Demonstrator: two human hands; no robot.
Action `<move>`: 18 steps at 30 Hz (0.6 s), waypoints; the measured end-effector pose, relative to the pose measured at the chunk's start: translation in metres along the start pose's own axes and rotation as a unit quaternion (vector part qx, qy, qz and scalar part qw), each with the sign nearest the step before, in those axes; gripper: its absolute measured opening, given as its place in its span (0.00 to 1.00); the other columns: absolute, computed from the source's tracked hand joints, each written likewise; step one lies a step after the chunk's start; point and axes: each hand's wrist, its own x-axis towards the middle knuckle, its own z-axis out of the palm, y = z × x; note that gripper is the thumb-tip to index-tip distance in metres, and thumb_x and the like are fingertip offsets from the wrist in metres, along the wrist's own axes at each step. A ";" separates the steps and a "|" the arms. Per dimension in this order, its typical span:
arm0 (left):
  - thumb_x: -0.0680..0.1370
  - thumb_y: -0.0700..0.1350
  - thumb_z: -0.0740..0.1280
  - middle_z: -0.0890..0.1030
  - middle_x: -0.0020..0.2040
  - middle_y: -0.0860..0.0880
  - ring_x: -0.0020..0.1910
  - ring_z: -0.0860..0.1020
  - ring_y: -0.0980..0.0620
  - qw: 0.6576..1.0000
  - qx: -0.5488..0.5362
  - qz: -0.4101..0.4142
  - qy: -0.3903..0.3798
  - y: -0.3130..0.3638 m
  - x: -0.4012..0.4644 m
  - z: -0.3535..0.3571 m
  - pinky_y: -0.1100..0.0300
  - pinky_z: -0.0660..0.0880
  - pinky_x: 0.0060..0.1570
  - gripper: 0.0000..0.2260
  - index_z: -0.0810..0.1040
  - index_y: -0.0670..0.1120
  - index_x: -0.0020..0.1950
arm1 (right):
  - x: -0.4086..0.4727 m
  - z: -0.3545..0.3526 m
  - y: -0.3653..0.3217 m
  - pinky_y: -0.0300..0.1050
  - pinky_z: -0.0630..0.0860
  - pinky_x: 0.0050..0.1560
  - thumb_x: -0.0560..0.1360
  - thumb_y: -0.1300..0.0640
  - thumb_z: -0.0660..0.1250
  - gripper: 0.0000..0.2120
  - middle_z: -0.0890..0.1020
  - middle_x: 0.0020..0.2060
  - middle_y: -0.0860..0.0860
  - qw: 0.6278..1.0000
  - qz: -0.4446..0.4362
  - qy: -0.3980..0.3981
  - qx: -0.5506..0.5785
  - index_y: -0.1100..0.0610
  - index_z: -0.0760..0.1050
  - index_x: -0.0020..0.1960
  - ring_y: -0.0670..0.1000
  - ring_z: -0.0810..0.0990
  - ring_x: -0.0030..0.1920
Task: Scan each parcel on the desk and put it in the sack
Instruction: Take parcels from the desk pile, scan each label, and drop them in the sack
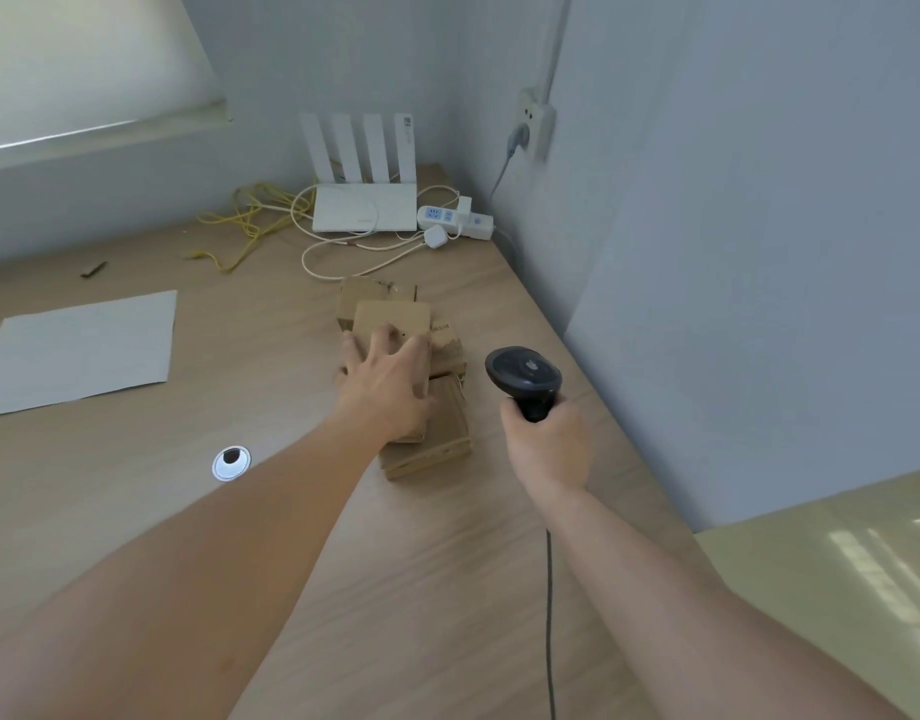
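- A white sheet of paper (81, 350) lay flat on the wooden desk (270, 511) at about nine o'clock from the view's centre, with a small dark strip (94, 269) beyond it near ten o'clock.
- A round white cable grommet (231, 463) with a dark opening sat in the desk surface at about eight o'clock, just beside the left forearm.
- A tangle of yellow cable (250, 220) lay at eleven o'clock, running toward a white router (364, 206) with four upright antennas against the back wall at twelve o'clock.
- The left hand (387, 387) reached forward with its fingers spread wide and lay palm-down on the top parcel (392, 317), fingertips curving over its near edge; whether they truly gripped it could not be told.
- The parcels (426, 433), small brown cardboard boxes, sat in a loose pile near the centre of the desk, stacked and touching one another, the top one under the left hand.
- A white power strip (455, 219) with plugs in it lay at one o'clock, just right of the router, its pale cord looping across the desk toward the pile.
- A dark handheld scanner (525, 379) stood upright at about three o'clock from the pile, its head turned away toward the wall, apart from the boxes.
- The right hand (548, 449) held the scanner with fingers wrapped around its handle; a dark cable (549, 615) ran from below the wrist toward six o'clock.
- A wall socket (535, 122) with a grey plug sat on the right wall at one o'clock.
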 end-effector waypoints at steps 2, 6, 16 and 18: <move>0.74 0.59 0.74 0.45 0.82 0.51 0.79 0.48 0.27 0.999 -0.013 -0.040 -0.023 0.000 -0.003 0.000 0.32 0.63 0.71 0.44 0.47 0.67 0.80 | -0.005 -0.002 0.002 0.41 0.69 0.32 0.76 0.51 0.74 0.11 0.79 0.32 0.47 1.000 0.000 0.000 0.002 0.51 0.75 0.39 0.48 0.80 0.35; 0.74 0.63 0.72 0.47 0.82 0.52 0.70 0.64 0.31 0.999 0.013 -0.042 -0.010 0.001 -0.015 0.000 0.36 0.69 0.65 0.44 0.49 0.64 0.82 | -0.018 -0.008 0.002 0.42 0.69 0.31 0.76 0.50 0.74 0.11 0.79 0.31 0.47 1.000 0.000 -0.001 -0.003 0.51 0.76 0.38 0.47 0.79 0.33; 0.73 0.61 0.73 0.55 0.80 0.52 0.67 0.67 0.32 0.999 0.001 0.006 0.036 0.004 -0.073 -0.029 0.41 0.72 0.63 0.40 0.56 0.63 0.80 | -0.072 -0.037 -0.020 0.45 0.75 0.35 0.75 0.50 0.74 0.12 0.81 0.32 0.48 0.999 -0.027 0.035 0.010 0.52 0.77 0.37 0.51 0.82 0.35; 0.73 0.61 0.73 0.55 0.80 0.52 0.67 0.67 0.33 0.999 0.002 0.017 0.043 0.005 -0.088 -0.036 0.41 0.73 0.63 0.40 0.56 0.63 0.80 | -0.087 -0.044 -0.025 0.43 0.72 0.33 0.75 0.49 0.74 0.11 0.82 0.32 0.48 0.998 -0.036 0.044 0.011 0.52 0.77 0.38 0.49 0.82 0.35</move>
